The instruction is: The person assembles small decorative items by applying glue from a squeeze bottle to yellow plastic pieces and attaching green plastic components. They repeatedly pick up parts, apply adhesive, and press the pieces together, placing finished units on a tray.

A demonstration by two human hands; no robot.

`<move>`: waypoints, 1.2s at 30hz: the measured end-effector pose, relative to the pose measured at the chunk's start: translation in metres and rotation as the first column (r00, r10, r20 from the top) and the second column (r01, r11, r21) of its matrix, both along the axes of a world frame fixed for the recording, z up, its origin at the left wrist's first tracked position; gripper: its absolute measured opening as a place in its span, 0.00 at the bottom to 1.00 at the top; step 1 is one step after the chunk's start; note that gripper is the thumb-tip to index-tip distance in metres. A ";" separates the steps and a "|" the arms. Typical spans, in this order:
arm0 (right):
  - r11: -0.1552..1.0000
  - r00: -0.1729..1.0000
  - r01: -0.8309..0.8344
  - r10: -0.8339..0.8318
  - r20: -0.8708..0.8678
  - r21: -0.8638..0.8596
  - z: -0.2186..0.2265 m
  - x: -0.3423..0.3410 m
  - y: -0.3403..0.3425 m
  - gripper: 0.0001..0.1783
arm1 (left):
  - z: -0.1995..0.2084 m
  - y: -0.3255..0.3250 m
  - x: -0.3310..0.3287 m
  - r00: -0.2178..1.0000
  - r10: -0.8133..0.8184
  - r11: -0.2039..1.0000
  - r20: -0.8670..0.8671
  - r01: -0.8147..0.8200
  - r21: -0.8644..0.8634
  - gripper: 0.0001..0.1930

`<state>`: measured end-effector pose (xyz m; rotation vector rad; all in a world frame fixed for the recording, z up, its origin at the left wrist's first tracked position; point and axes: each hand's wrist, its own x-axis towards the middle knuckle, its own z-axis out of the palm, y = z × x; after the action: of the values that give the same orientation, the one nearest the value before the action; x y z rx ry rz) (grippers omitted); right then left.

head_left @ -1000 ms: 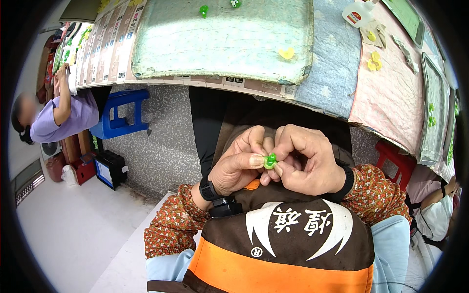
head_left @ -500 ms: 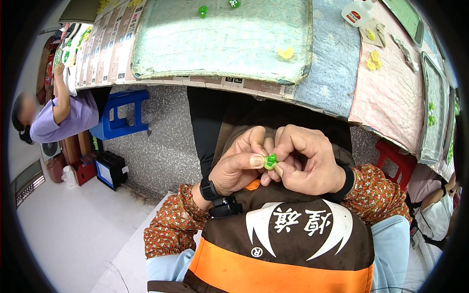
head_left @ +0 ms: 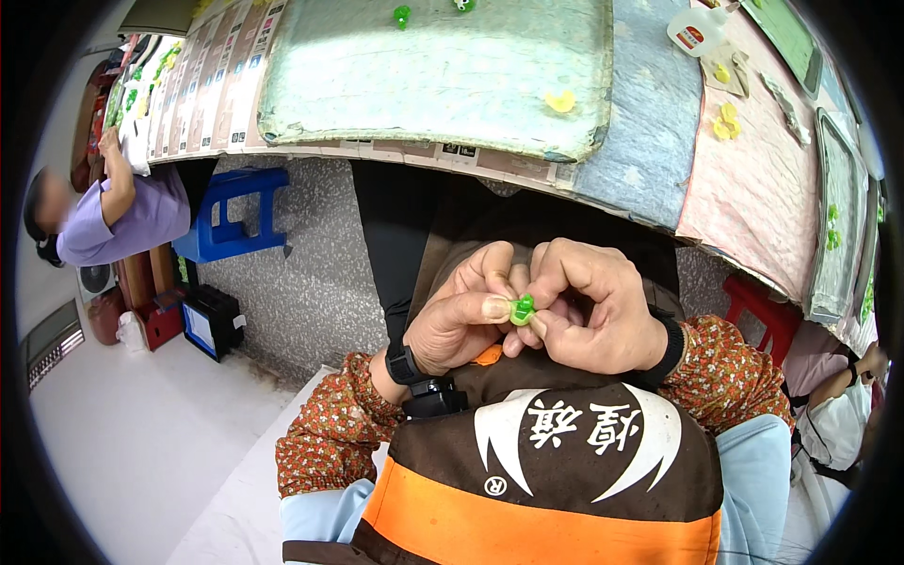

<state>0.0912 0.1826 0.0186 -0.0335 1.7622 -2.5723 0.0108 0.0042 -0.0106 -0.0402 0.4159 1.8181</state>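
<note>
Above my lap, a small green plastic piece (head_left: pixel 523 311) sits pinched between both hands. The thumb and fingers of my left hand (head_left: pixel 461 306) grip its left side. From the right, my right hand (head_left: pixel 598 306) holds it with thumb and forefinger. Part of the piece is hidden behind my fingertips, and its exact kind is too small to make out. On the table beyond lie a green piece (head_left: pixel 402 16) and a yellow piece (head_left: pixel 560 101), both apart from my hands.
A light green mat (head_left: pixel 424 85) covers the table ahead. A white bottle (head_left: pixel 697 30) and yellow pieces (head_left: pixel 725 122) lie at the right. A blue stool (head_left: pixel 231 217) stands left, a red stool (head_left: pixel 763 311) right. A person in a purple shirt (head_left: pixel 127 221) works at the far left.
The view has shifted slightly, so the table and its items appear a little farther right. Both hands keep their pinch on the green piece with hardly any movement.
</note>
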 end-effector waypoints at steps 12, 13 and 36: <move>0.999 1.000 0.027 -0.027 -0.001 0.031 -0.002 0.001 0.001 0.09 | -0.002 0.001 -0.002 1.000 -0.028 1.000 -0.006 0.028 0.014 0.10; 0.999 1.000 0.027 -0.027 -0.004 0.031 -0.001 0.001 0.002 0.09 | -0.002 0.002 -0.003 0.999 -0.030 0.999 -0.012 0.030 0.019 0.10; 0.757 0.927 0.323 -0.131 -0.352 0.568 -0.003 -0.014 0.006 0.13 | 0.008 -0.003 -0.018 0.873 0.021 0.963 -0.487 -0.149 -0.224 0.12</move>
<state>0.0769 0.1890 0.0152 -0.2057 2.8104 -2.0474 -0.0068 0.0009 -0.0023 0.2266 1.0187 1.8425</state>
